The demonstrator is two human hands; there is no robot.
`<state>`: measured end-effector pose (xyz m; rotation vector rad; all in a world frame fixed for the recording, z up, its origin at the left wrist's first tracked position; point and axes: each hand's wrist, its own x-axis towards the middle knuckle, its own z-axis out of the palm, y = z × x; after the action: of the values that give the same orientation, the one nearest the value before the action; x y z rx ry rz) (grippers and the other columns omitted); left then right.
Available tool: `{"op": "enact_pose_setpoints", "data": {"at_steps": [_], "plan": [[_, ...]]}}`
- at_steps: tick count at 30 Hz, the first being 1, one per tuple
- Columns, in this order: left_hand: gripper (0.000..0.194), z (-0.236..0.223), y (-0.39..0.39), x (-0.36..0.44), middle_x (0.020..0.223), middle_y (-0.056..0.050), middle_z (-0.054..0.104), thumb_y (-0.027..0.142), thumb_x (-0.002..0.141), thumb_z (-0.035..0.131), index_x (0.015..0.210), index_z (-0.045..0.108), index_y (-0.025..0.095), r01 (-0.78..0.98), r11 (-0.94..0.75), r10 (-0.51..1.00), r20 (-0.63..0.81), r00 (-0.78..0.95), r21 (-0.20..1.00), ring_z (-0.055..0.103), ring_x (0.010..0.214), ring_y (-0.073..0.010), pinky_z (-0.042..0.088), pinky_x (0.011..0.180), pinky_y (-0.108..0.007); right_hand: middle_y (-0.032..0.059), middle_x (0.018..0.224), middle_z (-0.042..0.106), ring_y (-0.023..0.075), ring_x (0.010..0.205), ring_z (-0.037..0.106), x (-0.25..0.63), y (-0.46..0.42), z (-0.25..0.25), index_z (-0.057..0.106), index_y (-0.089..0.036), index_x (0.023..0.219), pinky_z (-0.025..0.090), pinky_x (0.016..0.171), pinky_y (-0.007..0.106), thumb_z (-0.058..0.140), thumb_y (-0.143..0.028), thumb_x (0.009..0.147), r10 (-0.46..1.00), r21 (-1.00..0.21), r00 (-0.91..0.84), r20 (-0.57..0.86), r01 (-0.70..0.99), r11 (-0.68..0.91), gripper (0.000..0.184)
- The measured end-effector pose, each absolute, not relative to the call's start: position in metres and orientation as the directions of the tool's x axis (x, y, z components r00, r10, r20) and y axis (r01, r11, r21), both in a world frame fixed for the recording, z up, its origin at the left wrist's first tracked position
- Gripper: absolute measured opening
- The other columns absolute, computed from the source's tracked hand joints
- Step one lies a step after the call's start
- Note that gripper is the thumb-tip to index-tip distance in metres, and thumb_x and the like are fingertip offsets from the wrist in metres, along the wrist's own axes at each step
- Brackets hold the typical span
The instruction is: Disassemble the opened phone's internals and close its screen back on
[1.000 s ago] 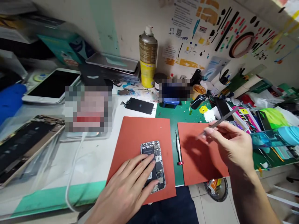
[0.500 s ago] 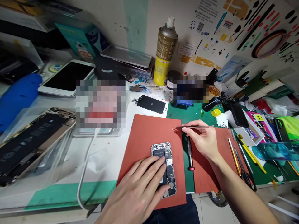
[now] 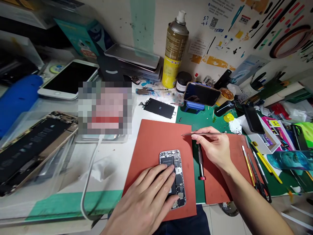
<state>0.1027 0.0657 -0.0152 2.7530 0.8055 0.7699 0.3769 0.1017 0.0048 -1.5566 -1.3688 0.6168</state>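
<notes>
An opened phone point(image 3: 179, 178) lies on the red-brown mat point(image 3: 158, 137), its battery and circuit parts exposed. Across its left and lower part rests my left hand point(image 3: 150, 187), fingers stretched out flat and the thumb near the lower right edge. My right hand point(image 3: 214, 145) is closed in a pinch on slim metal tweezers point(image 3: 199, 133), held nearly level above the mat. Their tips point left, up and to the right of the phone; whether anything tiny is between them I cannot make out. Below this hand lies a screwdriver point(image 3: 201, 163) with a red end.
Behind the mat lies a detached phone screen point(image 3: 158, 108). A phone on a blue stand point(image 3: 201, 94) and a yellow spray can point(image 3: 174, 50) stand farther back. Scissors point(image 3: 259, 182) and yellow-handled tools point(image 3: 269, 164) lie right; another opened phone point(image 3: 36, 150) lies left, past a white cable point(image 3: 90, 176).
The camera view has shifted slightly. My left hand still rests on the phone, and my right hand holds the tweezers in nearly the same place. The pale speck at their tips is less distinct.
</notes>
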Motion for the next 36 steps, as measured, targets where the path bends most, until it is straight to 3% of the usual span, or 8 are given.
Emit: {"op": "enact_pose_setpoints", "data": {"at_steps": [11, 21, 26, 30, 36], "plan": [[0.034, -0.014, 0.064, 0.103, 0.14, -0.005, 0.076, 0.034, 0.113, 0.054, 0.132, 0.073, 0.014, 0.471, -0.829, 0.559, 0.425, 0.712, 0.301, 0.065, 0.127, -0.0291, 0.051, 0.105, -0.044, 0.0023, 0.097, 0.085, 0.0216, 0.091, 0.082, 0.377, 0.102, 0.003, 0.084, -0.025, 0.093, 0.067, 0.086, 0.034, 0.083, -0.028, 0.092, 0.95, -0.884, 0.219, 0.224, 0.455, 0.103, 0.003], [0.035, -0.016, 0.062, 0.104, 0.142, -0.006, 0.075, 0.035, 0.113, 0.054, 0.134, 0.072, 0.013, 0.478, -0.826, 0.563, 0.428, 0.707, 0.298, 0.066, 0.128, -0.0297, 0.054, 0.104, -0.045, 0.0005, 0.091, 0.083, 0.0179, 0.08, 0.08, 0.377, 0.1, 0.006, 0.084, -0.026, 0.088, 0.065, 0.072, 0.029, 0.086, -0.026, 0.09, 0.945, -0.886, 0.236, 0.226, 0.453, 0.099, 0.003], [0.038, -0.01, 0.061, 0.102, 0.143, -0.01, 0.074, 0.032, 0.113, 0.052, 0.139, 0.069, 0.011, 0.509, -0.816, 0.578, 0.401, 0.711, 0.273, 0.066, 0.129, -0.0319, 0.057, 0.101, -0.047, 0.0, 0.089, 0.085, 0.0186, 0.083, 0.082, 0.363, 0.09, 0.028, 0.085, -0.027, 0.089, 0.067, 0.074, 0.027, 0.086, -0.024, 0.09, 0.983, -0.919, 0.088, 0.161, 0.376, 0.117, 0.004], [0.04, -0.003, 0.064, 0.103, 0.14, -0.014, 0.074, 0.03, 0.113, 0.052, 0.14, 0.066, 0.004, 0.519, -0.831, 0.553, 0.405, 0.728, 0.2, 0.068, 0.126, -0.0322, 0.059, 0.101, -0.047, -0.0009, 0.091, 0.085, 0.0164, 0.082, 0.082, 0.353, 0.093, 0.04, 0.086, -0.028, 0.091, 0.066, 0.076, 0.025, 0.084, -0.02, 0.092, 0.982, -0.879, -0.051, 0.182, 0.44, 0.186, 0.008], [0.037, -0.006, 0.076, 0.114, 0.133, -0.016, 0.077, 0.027, 0.112, 0.055, 0.138, 0.067, 0.002, 0.547, -0.819, 0.566, 0.402, 0.72, 0.174, 0.072, 0.117, -0.0338, 0.063, 0.093, -0.049, -0.0012, 0.091, 0.085, 0.0177, 0.084, 0.083, 0.354, 0.099, 0.022, 0.086, -0.028, 0.092, 0.067, 0.076, 0.027, 0.085, -0.019, 0.091, 0.982, -0.907, -0.07, 0.177, 0.376, 0.19, 0.009]]}}
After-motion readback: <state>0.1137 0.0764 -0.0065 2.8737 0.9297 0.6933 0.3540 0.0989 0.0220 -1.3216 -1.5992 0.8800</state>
